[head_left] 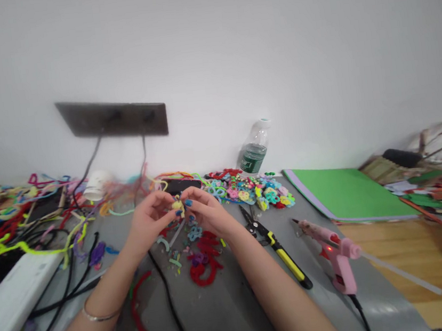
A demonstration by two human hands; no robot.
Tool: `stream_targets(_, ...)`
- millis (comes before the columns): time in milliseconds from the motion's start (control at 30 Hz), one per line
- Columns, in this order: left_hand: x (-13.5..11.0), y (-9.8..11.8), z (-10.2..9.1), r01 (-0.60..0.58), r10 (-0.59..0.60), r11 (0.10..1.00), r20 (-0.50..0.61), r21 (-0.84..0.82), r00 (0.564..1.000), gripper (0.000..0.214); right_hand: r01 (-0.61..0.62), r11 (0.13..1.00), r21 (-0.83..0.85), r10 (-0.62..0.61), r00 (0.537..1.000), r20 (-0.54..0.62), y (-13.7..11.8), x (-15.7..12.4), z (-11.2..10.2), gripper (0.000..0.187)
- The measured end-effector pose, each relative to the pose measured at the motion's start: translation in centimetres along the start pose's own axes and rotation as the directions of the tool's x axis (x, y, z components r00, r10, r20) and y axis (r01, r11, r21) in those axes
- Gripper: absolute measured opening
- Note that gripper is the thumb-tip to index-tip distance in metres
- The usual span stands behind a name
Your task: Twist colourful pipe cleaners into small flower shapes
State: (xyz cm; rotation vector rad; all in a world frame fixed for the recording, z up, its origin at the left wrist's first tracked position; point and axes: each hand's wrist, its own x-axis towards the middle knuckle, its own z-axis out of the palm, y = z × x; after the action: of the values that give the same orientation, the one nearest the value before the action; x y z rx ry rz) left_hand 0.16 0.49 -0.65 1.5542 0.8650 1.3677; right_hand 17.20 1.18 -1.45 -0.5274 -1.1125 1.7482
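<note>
Both hands meet over the middle of the grey table, pinching a small pale-yellow pipe-cleaner piece [178, 208] between their fingertips. My left hand [149, 220] grips it from the left, and my right hand [206, 210] from the right. Its exact shape is partly covered by the fingers. Below the hands lie red pipe-cleaner curls [206, 258], a blue pipe-cleaner flower [194, 233] and small coloured scraps [175, 261]. A curved red pipe cleaner [138, 315] rests beside my left forearm.
Right of my arm lie yellow-black pliers [283, 257] and a pink glue gun [336, 253] with its light on. Behind are a pile of pipe-cleaner flowers [273, 194], a water bottle [254, 148] and green sheets [349, 192]. Cables, loose pipe cleaners and a white power strip [19, 297] crowd the left.
</note>
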Motion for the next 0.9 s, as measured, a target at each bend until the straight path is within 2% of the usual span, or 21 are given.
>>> stream_targets(100, -0.05, -0.4, -0.16, -0.012, 0.013, 0.998, -0.015, 0.058, 1.0, 0.027, 0.047, 0.997, -0.069, -0.048, 0.999, -0.015, 0.3, 0.22, -0.18, 0.03)
stream_targets(233, -0.12, -0.58, -0.27, -0.017, 0.018, 0.994, -0.005, 0.108, 1.0, 0.019, 0.061, 0.991, -0.116, -0.065, 0.998, -0.026, 0.46, 0.35, -0.3, 0.032)
stream_targets(367, -0.22, -0.55, -0.16, -0.04, 0.046, 0.99, -0.04, 0.136, 0.998, 0.019, -0.049, 0.99, -0.136, 0.049, 0.999, -0.004, 0.55, 0.28, -0.47, 0.034)
stream_targets(500, -0.29, -0.77, -0.25, -0.069, 0.07, 0.981, 0.002, 0.181, 0.998, 0.019, -0.137, 0.985, -0.109, 0.14, 0.99, 0.017, 0.56, 0.2, -0.74, 0.033)
stream_targets(700, -0.18, -0.84, -0.7, -0.096, 0.096, 0.969, 0.01, 0.229, 0.995, 0.02, -0.204, 0.978, -0.039, 0.205, 0.978, 0.026, 0.11, 0.08, -0.71, 0.036)
stream_targets(900, 0.1, -0.51, -0.75, -0.143, 0.144, 0.966, 0.01, 0.216, 0.989, 0.018, -0.214, 0.977, -0.022, 0.214, 0.976, 0.03, 0.12, 0.03, -0.54, 0.036)
